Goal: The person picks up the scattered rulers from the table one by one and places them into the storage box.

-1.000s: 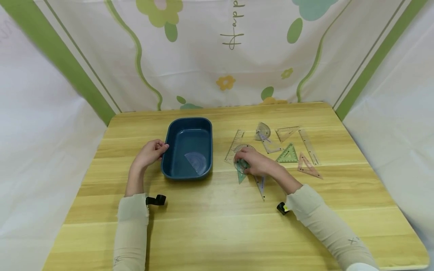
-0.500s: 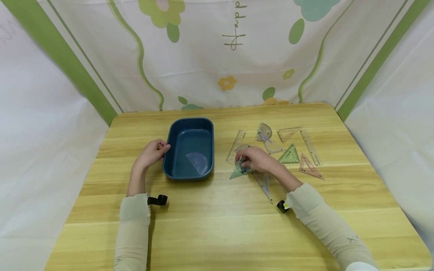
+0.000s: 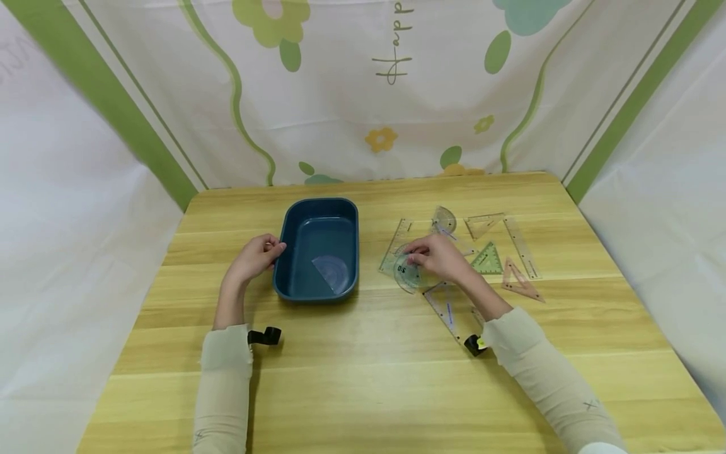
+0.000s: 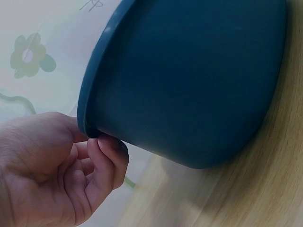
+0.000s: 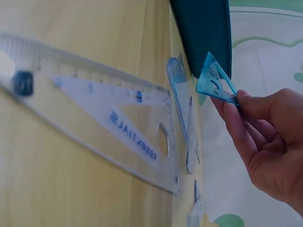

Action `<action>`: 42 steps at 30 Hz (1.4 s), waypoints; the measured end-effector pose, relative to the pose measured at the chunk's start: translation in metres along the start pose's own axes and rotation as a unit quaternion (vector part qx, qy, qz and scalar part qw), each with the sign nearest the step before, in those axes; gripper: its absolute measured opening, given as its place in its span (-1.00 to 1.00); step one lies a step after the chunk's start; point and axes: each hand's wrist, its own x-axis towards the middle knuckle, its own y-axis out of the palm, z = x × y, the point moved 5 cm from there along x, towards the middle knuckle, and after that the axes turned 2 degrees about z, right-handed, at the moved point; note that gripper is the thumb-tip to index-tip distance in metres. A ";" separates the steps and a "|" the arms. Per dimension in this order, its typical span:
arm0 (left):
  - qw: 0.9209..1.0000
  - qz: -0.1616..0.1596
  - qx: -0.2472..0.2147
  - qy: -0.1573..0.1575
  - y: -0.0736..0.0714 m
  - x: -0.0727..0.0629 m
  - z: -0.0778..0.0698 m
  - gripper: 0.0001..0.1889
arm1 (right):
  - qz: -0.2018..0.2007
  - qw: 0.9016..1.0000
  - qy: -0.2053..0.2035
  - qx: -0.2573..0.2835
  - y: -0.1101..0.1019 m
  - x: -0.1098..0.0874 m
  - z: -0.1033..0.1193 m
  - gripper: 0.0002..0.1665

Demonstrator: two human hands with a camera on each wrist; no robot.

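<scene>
Beige sleeves (image 3: 222, 397) bearing dark marks (image 3: 591, 404) are worn; a black fitting (image 3: 272, 336) is seen at the left cuff (image 3: 225, 345).

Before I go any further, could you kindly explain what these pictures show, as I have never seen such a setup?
Of course. There is no robot here, just a person's bare hands. The wide picture comes from a camera on the head, looking forward and down; the two close ones come from cameras on the left and right wrists.

On the wooden table stands a blue tray with a clear protractor inside. Beside it lie rulers, more protractors and set squares.

The left hand grips the tray's rim, while the right hand pinches a small teal set square.
</scene>
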 end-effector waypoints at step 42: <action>1.000 -0.005 -0.009 -0.004 0.000 -0.002 -0.001 -0.66 | -0.059 0.984 0.036 0.164 0.012 0.018 0.048 -0.75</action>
